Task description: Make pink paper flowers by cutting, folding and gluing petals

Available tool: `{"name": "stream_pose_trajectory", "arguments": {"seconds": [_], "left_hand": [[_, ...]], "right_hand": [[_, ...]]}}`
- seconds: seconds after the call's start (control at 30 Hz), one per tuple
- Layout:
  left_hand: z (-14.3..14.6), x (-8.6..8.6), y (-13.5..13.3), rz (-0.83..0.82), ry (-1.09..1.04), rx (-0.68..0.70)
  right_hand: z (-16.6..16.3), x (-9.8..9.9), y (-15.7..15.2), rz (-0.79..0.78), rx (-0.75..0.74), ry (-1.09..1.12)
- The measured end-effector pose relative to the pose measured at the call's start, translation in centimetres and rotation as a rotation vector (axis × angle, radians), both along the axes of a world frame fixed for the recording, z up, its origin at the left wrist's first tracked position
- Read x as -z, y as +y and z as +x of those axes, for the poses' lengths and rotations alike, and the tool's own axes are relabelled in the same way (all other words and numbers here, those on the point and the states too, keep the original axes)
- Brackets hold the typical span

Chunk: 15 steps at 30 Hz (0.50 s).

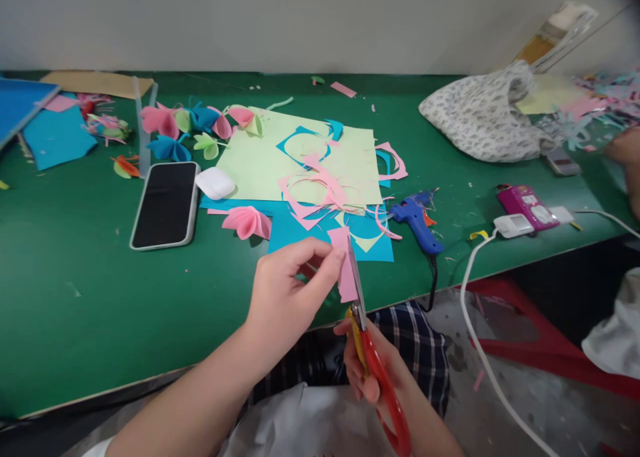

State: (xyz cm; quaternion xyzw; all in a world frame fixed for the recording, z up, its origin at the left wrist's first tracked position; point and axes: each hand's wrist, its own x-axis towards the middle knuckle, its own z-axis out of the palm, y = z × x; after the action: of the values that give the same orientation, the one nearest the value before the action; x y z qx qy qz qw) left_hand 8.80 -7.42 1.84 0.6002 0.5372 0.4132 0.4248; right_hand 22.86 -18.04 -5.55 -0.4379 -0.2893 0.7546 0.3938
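My left hand pinches a small pink paper piece between thumb and fingers, just above the table's front edge. My right hand is wrapped round the red handles of a pair of scissors, whose blades run up along the right edge of the pink piece. Behind the hands lie a light green sheet, blue paper and curly pink offcuts. A folded pink paper flower sits on the green table just beyond my left hand.
A phone and white earbud case lie left of the papers, with several folded paper flowers behind. A blue glue gun, white charger and cable, pink device and patterned cloth bag sit to the right. Another person's hand shows at far right.
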Motion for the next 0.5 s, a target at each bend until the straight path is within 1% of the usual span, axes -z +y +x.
{"name": "stream_pose_trajectory", "arguments": {"seconds": [0.1, 0.23, 0.5], "left_hand": [[0.00, -0.03, -0.02, -0.029, -0.026, 0.017], [0.04, -0.07, -0.02, -0.031, -0.040, 0.003], [0.00, 0.02, 0.10, -0.055, -0.060, 0.009]], "right_hand": [[-0.01, -0.54, 0.12, -0.021, -0.007, 0.005], [-0.06, -1.01, 0.33, -0.058, 0.007, -0.002], [0.13, -0.64, 0.50, -0.041, -0.013, -0.003]]}}
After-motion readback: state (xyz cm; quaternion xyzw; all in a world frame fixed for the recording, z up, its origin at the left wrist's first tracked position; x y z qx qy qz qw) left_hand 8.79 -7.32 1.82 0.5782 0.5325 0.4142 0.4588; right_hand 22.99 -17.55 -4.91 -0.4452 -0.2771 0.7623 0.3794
